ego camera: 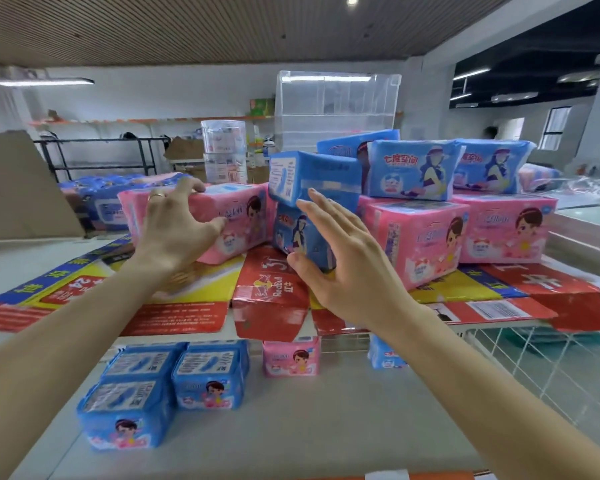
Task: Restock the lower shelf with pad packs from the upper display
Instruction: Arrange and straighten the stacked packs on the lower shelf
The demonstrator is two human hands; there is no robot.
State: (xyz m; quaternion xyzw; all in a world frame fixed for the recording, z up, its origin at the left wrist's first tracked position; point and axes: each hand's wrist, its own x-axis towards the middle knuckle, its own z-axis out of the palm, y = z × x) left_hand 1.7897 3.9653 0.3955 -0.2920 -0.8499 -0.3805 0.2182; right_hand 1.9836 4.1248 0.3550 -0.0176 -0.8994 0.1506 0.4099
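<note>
Left hand (175, 230) spread on pink plastic pad pack (219, 221), upper shelf; right hand (347, 268) open beside tilted blue pad pack (303, 235).

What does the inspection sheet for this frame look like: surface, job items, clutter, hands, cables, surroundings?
Surface: upper display lined with flattened printed cartons; grey lower shelf partly bare.
Job's things: pink packs and blue packs stacked above; three blue packs, one small pink pack and another blue pack below.
Clutter: clear acrylic case behind stack.
Hands: left hand on a pink pack; right hand open beside a blue pack.
Cables: nothing seen.
Surroundings: wire mesh at right; black rack behind.
</note>
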